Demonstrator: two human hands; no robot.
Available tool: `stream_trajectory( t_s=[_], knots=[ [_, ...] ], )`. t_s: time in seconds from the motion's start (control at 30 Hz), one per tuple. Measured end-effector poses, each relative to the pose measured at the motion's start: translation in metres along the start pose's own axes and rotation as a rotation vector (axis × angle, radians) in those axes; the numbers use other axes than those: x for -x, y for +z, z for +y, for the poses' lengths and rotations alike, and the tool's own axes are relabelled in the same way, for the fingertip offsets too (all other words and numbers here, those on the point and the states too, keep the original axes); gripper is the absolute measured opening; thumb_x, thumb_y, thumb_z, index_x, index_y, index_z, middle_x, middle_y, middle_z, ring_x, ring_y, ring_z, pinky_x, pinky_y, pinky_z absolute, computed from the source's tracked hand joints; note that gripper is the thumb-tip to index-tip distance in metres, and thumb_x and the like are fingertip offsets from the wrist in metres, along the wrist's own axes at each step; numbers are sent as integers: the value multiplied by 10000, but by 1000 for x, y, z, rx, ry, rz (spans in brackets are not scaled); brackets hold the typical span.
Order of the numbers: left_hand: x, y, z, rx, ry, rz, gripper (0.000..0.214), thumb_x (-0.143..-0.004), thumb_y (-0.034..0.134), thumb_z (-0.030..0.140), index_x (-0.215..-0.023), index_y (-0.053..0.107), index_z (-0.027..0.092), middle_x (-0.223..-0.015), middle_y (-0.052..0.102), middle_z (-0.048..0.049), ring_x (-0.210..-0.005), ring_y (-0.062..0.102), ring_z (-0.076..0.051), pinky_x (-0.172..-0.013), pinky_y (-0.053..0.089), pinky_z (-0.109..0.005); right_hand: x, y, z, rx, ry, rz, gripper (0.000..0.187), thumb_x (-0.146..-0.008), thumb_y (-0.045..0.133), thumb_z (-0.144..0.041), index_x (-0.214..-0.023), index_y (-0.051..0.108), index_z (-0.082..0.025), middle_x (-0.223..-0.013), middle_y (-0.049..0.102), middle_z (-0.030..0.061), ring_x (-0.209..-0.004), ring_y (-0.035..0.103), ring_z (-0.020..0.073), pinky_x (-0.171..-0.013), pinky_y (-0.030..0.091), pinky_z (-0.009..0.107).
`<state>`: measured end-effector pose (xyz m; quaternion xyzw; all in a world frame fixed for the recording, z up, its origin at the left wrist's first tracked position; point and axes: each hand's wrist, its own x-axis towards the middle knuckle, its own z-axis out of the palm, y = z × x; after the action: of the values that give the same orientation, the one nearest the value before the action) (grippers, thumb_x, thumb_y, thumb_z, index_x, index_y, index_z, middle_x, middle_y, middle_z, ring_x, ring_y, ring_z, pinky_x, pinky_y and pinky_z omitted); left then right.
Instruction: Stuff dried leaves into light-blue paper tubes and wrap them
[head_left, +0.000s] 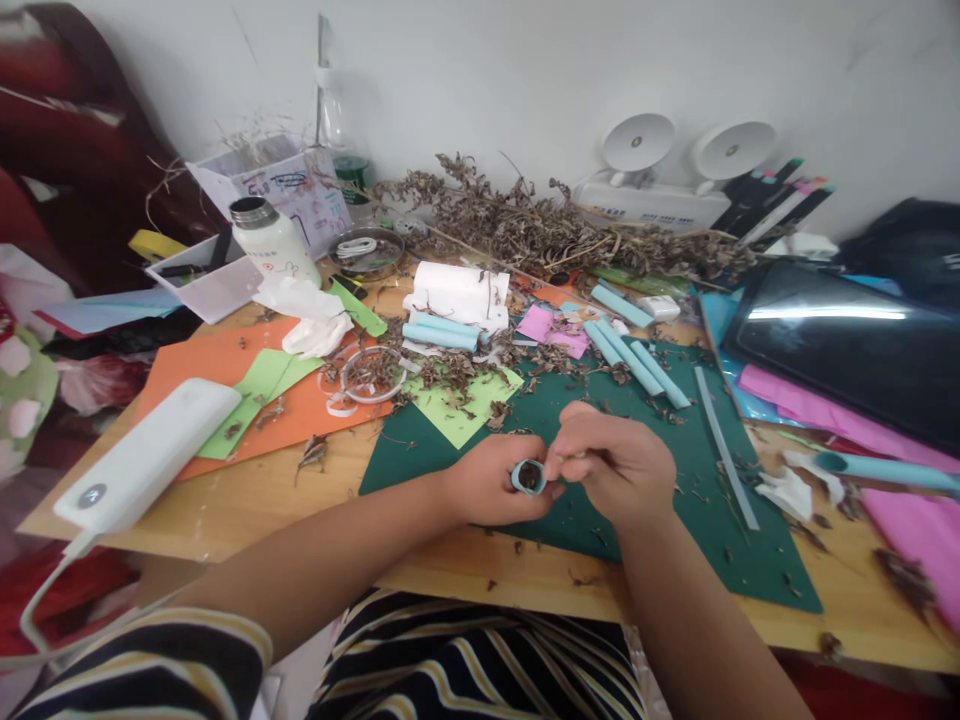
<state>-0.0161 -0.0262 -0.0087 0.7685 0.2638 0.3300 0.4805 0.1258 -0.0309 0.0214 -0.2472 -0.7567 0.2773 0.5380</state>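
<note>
My left hand (491,478) is wrapped round a light blue paper tube (519,476), its open end turned up toward me. Dark crumbled leaf (531,476) shows inside the tube. The thumb and fingers of my right hand (622,465) are pinched together right beside the tube's rim; whatever they hold, if anything, is too small to make out. Both hands are above the green cutting mat (720,540). Just beyond them, leaf bits lie on a light green paper sheet (454,428). More blue paper tubes (630,355) rest at the mat's far side.
Dried leafy stems (495,220) are heaped along the wall. At left are a white power bank (150,450), orange paper (176,365), a roll of tape (373,375) and an uncapped white bottle (274,245). On the right are a clear strip (724,445) and a dark screen (847,330).
</note>
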Motion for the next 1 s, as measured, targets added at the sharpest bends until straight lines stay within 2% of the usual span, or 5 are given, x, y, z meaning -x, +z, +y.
stream_trajectory(
  t_s=[0.2, 0.4, 0.53, 0.83, 1.0],
  knots=[
    [-1, -1, 3, 14, 9, 35, 203, -664, 500, 281, -566, 366, 165, -505, 384, 51, -469, 344, -52, -456, 318, -167, 6, 0, 3, -91, 6, 163, 76, -728, 583, -223, -803, 598, -222, -563, 545, -16, -506, 467, 106, -512, 377, 272],
    [-2, -1, -1, 37, -19, 16, 183, -659, 494, 288, -588, 383, 161, -513, 371, 51, -470, 323, -56, -460, 310, -182, -2, -1, -3, -57, -11, 51, 278, -689, 536, -10, -847, 597, -230, -708, 602, 10, -648, 568, 123, -551, 460, 255],
    [-1, 0, -4, 83, 28, 23, 157, -661, 485, 245, -585, 377, 160, -505, 351, 59, -462, 316, -49, -458, 309, -174, -3, 0, -4, -58, 38, 36, 284, -676, 505, 37, -760, 555, -230, -750, 612, -1, -652, 586, 105, -565, 483, 234],
    [-2, -1, -1, 70, 34, 35, 205, -664, 498, 266, -572, 339, 174, -495, 361, 56, -450, 306, -53, -442, 289, -181, 4, 0, -2, 0, 108, 126, 320, -804, 406, -88, -1028, 533, -279, -817, 644, 0, -514, 543, 76, -489, 464, 234],
    [-3, -4, 1, 93, -9, 3, 193, -669, 504, 272, -583, 367, 168, -515, 392, 45, -466, 339, -57, -454, 299, -181, 9, -1, -2, 71, 132, 237, 146, -811, 456, -210, -915, 556, -235, -560, 577, -34, -398, 445, 64, -398, 375, 199]
  ],
)
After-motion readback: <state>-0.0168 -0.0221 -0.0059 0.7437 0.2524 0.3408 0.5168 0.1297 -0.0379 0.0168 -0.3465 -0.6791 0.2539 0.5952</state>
